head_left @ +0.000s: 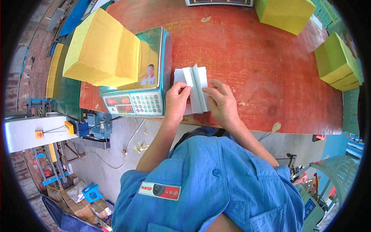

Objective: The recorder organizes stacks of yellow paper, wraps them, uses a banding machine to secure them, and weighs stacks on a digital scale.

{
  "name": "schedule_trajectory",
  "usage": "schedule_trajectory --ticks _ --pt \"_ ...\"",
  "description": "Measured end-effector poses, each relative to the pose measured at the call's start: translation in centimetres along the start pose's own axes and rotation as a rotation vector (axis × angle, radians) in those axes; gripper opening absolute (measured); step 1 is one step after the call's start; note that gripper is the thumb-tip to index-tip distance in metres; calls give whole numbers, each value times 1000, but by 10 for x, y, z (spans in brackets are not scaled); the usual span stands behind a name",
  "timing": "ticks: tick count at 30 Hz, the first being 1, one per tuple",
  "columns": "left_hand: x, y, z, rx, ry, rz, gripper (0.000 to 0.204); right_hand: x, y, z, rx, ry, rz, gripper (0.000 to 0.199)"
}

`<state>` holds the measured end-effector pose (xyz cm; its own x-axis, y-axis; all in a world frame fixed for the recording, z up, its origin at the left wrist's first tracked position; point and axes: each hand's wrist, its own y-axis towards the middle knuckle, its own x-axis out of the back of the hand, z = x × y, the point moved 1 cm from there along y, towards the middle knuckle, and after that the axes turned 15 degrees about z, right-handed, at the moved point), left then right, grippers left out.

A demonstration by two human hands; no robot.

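In front of my body, a small stack of white paper sheets stands at the near edge of the red table, its upper leaves fanned and raised. My left hand pinches the left side of the raised leaves between thumb and forefinger. At the right side, my right hand has its thumb and fingers closed on the paper's edge. Just left of the stack is a teal counting scale with a keypad and lit red digits. A yellow box rests on its metal pan.
The worn red table spreads away from me. Yellow boxes stand at its far right and right edge. A second scale shows at the far edge. A blue motor and cables lie low on the left.
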<state>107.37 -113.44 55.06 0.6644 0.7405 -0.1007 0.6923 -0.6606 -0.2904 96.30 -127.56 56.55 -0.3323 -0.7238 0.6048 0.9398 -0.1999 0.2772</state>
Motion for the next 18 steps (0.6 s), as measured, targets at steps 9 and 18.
schedule_trajectory --ticks 9,18 --pt "-5 -6 1 -228 145 -51 21 -15 5 13 -74 372 118 27" --pt "-1 -4 -5 -181 -113 45 12 -18 7 9 -159 497 133 23"
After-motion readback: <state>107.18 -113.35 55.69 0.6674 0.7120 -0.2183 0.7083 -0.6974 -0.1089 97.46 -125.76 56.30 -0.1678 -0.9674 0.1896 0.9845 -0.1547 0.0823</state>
